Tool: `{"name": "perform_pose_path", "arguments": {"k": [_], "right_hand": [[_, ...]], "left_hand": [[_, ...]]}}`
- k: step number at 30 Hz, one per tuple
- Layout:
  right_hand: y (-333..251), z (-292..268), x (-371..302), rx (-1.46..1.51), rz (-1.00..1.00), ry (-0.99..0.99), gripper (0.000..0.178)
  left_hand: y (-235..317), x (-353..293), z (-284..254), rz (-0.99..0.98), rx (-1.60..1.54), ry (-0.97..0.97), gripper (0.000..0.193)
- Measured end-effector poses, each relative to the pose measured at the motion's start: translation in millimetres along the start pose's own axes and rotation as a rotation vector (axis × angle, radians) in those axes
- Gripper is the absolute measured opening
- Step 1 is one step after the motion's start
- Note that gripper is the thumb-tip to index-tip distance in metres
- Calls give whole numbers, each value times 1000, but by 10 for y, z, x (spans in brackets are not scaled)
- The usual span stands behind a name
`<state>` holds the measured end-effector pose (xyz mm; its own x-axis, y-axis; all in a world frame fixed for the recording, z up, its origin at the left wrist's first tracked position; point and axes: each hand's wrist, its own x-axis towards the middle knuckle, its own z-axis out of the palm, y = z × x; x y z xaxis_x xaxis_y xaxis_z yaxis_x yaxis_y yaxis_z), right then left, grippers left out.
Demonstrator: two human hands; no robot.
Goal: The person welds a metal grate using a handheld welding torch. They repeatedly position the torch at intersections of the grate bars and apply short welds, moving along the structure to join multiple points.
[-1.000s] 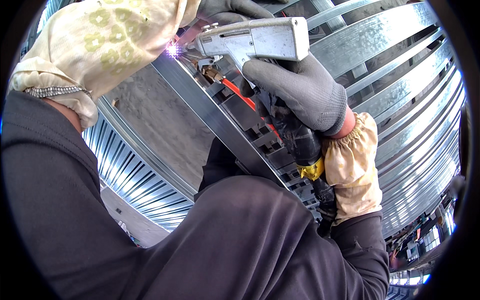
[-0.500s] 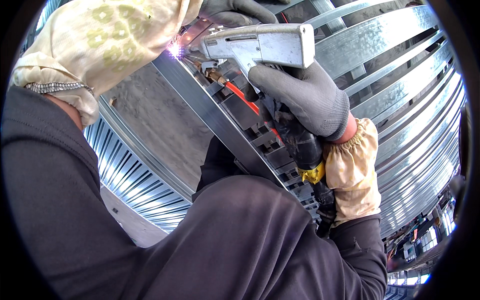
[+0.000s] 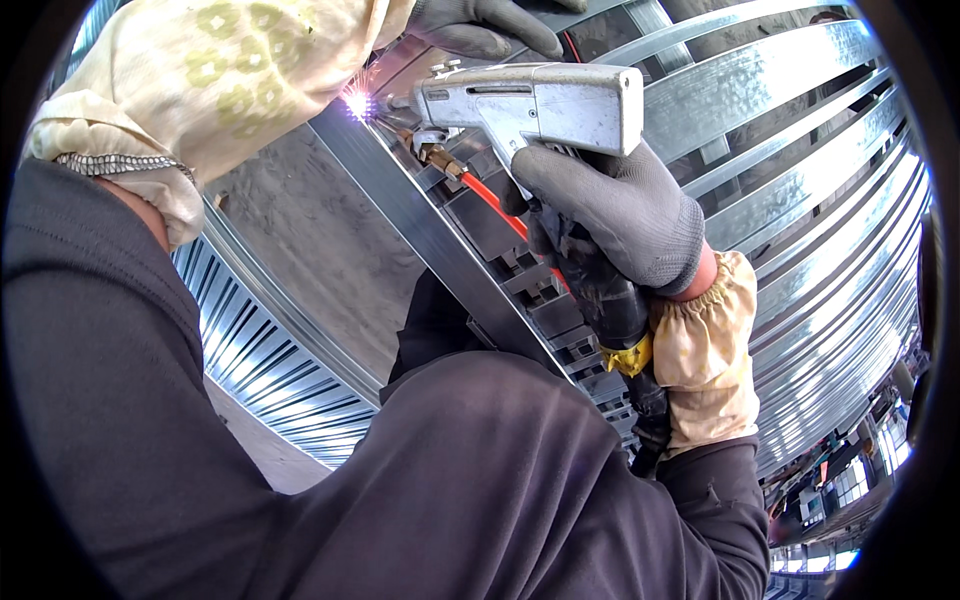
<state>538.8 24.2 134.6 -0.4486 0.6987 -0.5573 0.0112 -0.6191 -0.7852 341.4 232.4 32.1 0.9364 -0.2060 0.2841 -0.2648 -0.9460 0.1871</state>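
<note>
My right hand (image 3: 625, 205), in a grey knit glove, is wrapped round the grip of a pale grey welding gun (image 3: 560, 100). The gun's nozzle points left, and a bright purple-white spark (image 3: 357, 102) burns just beyond it, at the upper end of a long metal beam (image 3: 430, 230). My gloved left hand (image 3: 485, 25) lies at the top edge of the picture, its fingers stretched out over the metalwork above the gun. Part of that hand is cut off or hidden by the patterned cream sleeve (image 3: 240, 70). An orange hose (image 3: 495, 203) joins a brass fitting under the nozzle.
A thick black cable (image 3: 600, 290) with yellow tape (image 3: 628, 358) runs down from the grip beside my right forearm. Rows of shiny metal strips (image 3: 770, 85) spread on the right; more ribbed metal (image 3: 270, 350) lies lower left. My bent knee (image 3: 490, 430) is close below the beam.
The gun and my right hand have shifted slightly right and down in the picture. The whole scene moves a little too. The spark still burns at the nozzle.
</note>
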Motion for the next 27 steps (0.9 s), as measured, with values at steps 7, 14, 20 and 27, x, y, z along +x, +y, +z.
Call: {"name": "perform_pose_path", "arguments": {"k": [7, 14, 20, 27], "right_hand": [[8, 6, -43, 14, 10, 25, 35], [43, 14, -68, 22, 18, 18, 46], [-2, 19, -110, -12, 10, 25, 45], [17, 32, -153, -22, 22, 47, 46]], "left_hand": [[-8, -13, 28, 8, -10, 9, 38], [-21, -3, 28, 19, 2, 18, 37], [-14, -22, 32, 17, 1, 46, 37], [-2, 13, 17, -2, 4, -6, 38]]}}
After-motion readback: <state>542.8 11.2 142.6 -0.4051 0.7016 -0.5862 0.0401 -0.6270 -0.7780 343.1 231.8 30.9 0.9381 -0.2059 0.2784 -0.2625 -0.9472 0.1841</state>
